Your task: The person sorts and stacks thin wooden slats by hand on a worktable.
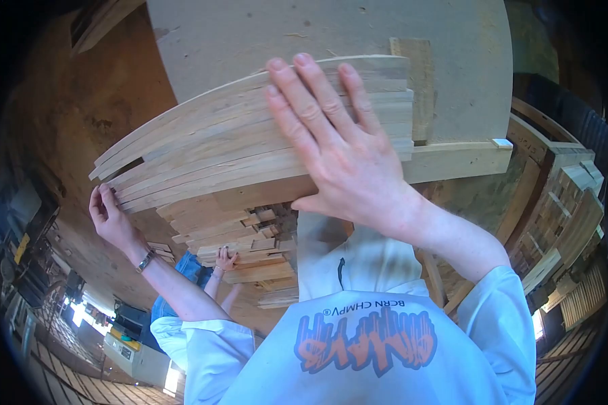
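The right grip, a bare hand (pixel 344 152), is pressing flat, fingers apart, on long, pale, side-by-side wooden strips (pixel 216 128) lying over the grey worktop (pixel 469 81). The left hand (pixel 113 219) is curling its fingers at their left end; whether it is clamping one, I cannot tell. Below, another person's hand (pixel 225 258) is touching stacked brown boards (pixel 260 271).

The single view looks from the wearer's head steeply down, past the pale shirt (pixel 270 371) at the bottom edge, and forward over the boards (pixel 216 135) to the grey desk (pixel 250 40) at the top. The boards lie within arm's reach. The very wide, round-edged view bends outward, taking in the brown floor (pixel 125 88) and the workshop's far sides.
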A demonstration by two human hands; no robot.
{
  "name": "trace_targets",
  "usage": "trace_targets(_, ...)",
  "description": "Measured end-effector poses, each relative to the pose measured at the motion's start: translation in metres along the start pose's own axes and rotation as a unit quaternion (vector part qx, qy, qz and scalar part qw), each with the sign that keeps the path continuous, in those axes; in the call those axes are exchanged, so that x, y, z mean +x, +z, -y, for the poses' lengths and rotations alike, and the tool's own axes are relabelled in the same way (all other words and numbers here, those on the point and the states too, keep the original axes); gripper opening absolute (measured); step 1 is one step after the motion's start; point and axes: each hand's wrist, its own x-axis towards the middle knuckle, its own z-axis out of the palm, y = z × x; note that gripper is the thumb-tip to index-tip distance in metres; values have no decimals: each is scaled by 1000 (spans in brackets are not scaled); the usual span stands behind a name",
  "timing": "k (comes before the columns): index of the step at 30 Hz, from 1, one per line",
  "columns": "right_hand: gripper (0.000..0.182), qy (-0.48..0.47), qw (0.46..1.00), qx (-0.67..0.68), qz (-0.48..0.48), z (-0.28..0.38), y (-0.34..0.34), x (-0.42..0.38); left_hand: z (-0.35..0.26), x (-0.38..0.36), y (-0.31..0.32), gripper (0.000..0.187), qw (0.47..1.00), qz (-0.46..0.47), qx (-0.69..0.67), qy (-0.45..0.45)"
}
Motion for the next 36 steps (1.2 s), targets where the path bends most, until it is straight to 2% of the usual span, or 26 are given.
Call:
trace_targets(1,126,2,1000,0,3,0,-1,-1,-4,0,1,35,999,1,38,-11)
trace_targets(4,131,6,1000,2,11,1,-3,0,-17,-2,11,39,997,24,62,48)
trace_targets(5,132,6,1000,1,11,1,-3,0,-27,-2,14,43,991,21,119,58)
trace_targets(8,135,6,1000,6,11,2,-4,2,-13,11,3,42,997,13,72,28)
trace_targets(9,135,5,1000,9,12,2,-4,2,-8,16,4,38,998,4,30,49)
trace_targets(10,135,7,1000,12,13,1,-3,1,-17,15,6,35,998,-3,65,20)
trace_targets(12,131,0,1000,5,13,1,0,-1,-7,23,-2,33,995,16,98,25)
trace_targets(14,131,-2,1000,1,-4,-1,5,-1,4,29,-8,32,996,11,81,36)
trace_targets(15,133,-3,1000,2,-18,-1,10,-1,-3,25,-4,32,998,6,66,-3)
trace_targets(16,136,-7,999,5,-34,-1,11,-2,-11,19,3,31,998,-12,65,8)
trace_targets(18,117,-14,1000,-19,-11,-2,2,-4,-27,4,12,28,995,-38,84,25)
trace_targets(20,95,-25,1000,-11,-6,-3,-1,-2,-28,-2,12,25,993,-16,108,51)
trace_targets(21,89,-24,999,-24,-10,-3,0,-2,-29,-5,11,21,977,18,170,129)
trace_targets(22,83,-22,999,-36,-14,-3,1,-2,-38,-11,18,18,974,7,178,142)
trace_targets(24,75,-18,998,-60,-17,-2,4,-2,-49,-17,16,19,924,24,279,259)
trace_targets(27,71,-14,996,-88,-20,-2,6,-2,-62,-31,33,25,942,-22,289,172)
trace_targets(30,71,-13,996,-87,-27,-2,7,-2,-42,-10,21,25,972,-56,225,35)
trace_targets(31,71,-13,996,-88,-30,-2,8,-2,-40,-5,21,26,987,-40,153,31)
trace_targets(36,72,-14,998,-63,-25,-4,6,-2,-30,-1,17,25,977,-36,197,67)
